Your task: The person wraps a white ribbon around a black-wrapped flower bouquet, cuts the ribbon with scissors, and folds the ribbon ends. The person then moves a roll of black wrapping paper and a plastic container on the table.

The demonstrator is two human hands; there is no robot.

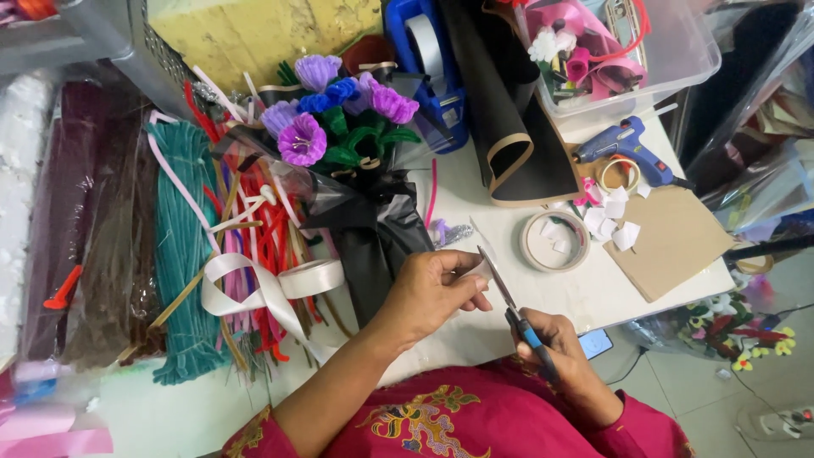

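Scissors (509, 301): we see a pair with dark-and-blue handles and slim silver blades; the handles sit low near our body, the blades slant up and to the left, raised above the white worktop.
Scissors state: the blades look nearly closed, their tip meeting the small piece just beside our left fingertips.
Piece (477, 270): we make out a small, pale, clear-looking scrap, pinched at its left edge and held up off the worktop; we cannot tell its material.
Piece place: it sits between the two grips, in front of the black wrap of the bouquet, near the roll of tape.
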